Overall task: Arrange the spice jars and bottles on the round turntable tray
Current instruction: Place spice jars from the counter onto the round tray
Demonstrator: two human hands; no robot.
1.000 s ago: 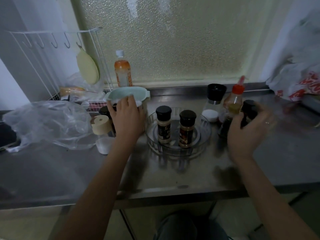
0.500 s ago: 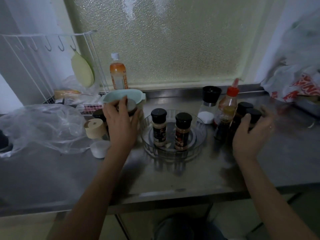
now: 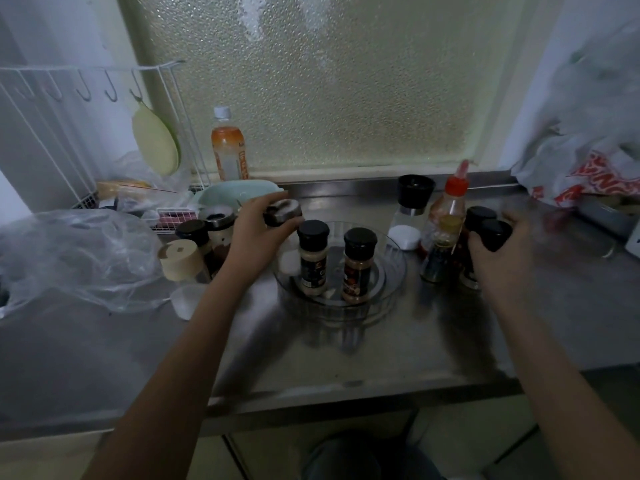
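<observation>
A clear round turntable tray [image 3: 394, 271] sits mid-counter with two black-capped spice jars, a pale one [image 3: 312, 258] and a reddish one [image 3: 358, 266], upright in it. My left hand [image 3: 256, 237] is shut on a silver-lidded shaker jar [image 3: 282, 213], held over the tray's left rim. My right hand [image 3: 502, 251] is shut on a black-capped jar [image 3: 493, 234], right of the tray beside another black-capped jar [image 3: 479, 214]. A red-capped sauce bottle [image 3: 446, 216] and a black-topped salt grinder [image 3: 412, 209] stand behind the tray's right side.
Left of the tray stand a beige-lidded jar [image 3: 180, 259], a dark-capped jar [image 3: 192, 230] and a silver-lidded jar [image 3: 218, 223]. A mint bowl [image 3: 235, 192], an orange drink bottle [image 3: 228, 150], a wire rack [image 3: 86, 98] and plastic bags [image 3: 69, 258] crowd the left; another bag [image 3: 588, 168] lies right.
My left hand lifted the silver-lidded jar from the left cluster and carried it right to the tray's rim. My right hand closed around the black-capped jar on the right.
</observation>
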